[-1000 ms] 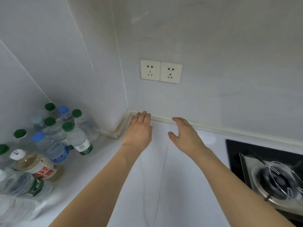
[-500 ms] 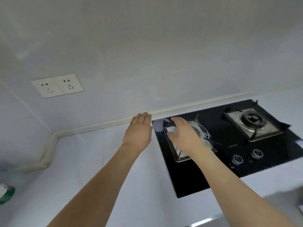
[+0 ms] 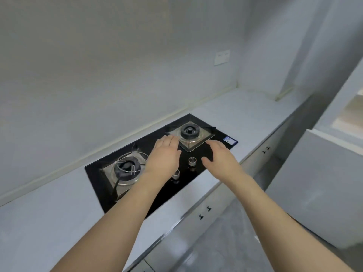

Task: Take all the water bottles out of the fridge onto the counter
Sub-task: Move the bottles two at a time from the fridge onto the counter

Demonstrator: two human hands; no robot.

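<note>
fingers (image 3: 169,139) relaxed above two burners (image 3: 190,132)

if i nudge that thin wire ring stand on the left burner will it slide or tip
The thin wire ring stand looks light, so a nudge would probably shift it. It seems to rest loosely on the left black burner, so it may slide or tilt. Its thin wire might flex slightly.

- A black glass two-burner gas hob (image 3: 198,174) sits sunk into the worktop below me.
- Its two round metal knobs (image 3: 192,161) stand along the front edge.
- A white wall socket plate (image 3: 222,57) hangs above the far corner.
- White cupboard doors with small dark handles (image 3: 204,212) run beneath, over a grey marbled floor (image 3: 220,246).
</note>
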